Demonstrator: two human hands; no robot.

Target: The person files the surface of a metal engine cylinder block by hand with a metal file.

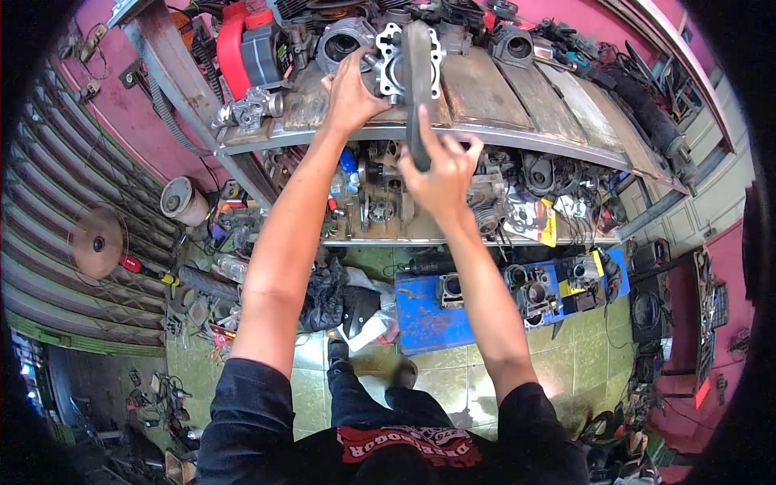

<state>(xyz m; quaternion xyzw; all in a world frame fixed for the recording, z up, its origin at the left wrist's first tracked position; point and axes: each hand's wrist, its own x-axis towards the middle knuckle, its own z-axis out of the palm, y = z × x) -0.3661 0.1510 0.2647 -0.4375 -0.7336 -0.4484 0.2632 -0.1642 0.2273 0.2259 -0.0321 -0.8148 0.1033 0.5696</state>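
Observation:
A silver engine casting point(389, 71), which looks like a cylinder head, lies on the wooden bench top with its flat, bolt-holed face up. My left hand point(352, 99) grips its left side, thumb near the front edge and fingers behind. Across the middle of that face runs a long flat grey bar point(418, 65), like a file, hiding the casting's centre. My right hand point(444, 171), slightly blurred, is closed on the bar's near end, in front of the bench edge, with the index finger stretched along it.
A carburettor point(249, 111) and a red-and-grey machine point(255, 52) stand left on the bench point(485, 90). A round-bored casting point(343, 44) sits behind my left hand. Engine parts crowd the shelf point(380, 241) below. More castings rest on a blue low table point(432, 327). A fan point(98, 242) stands left.

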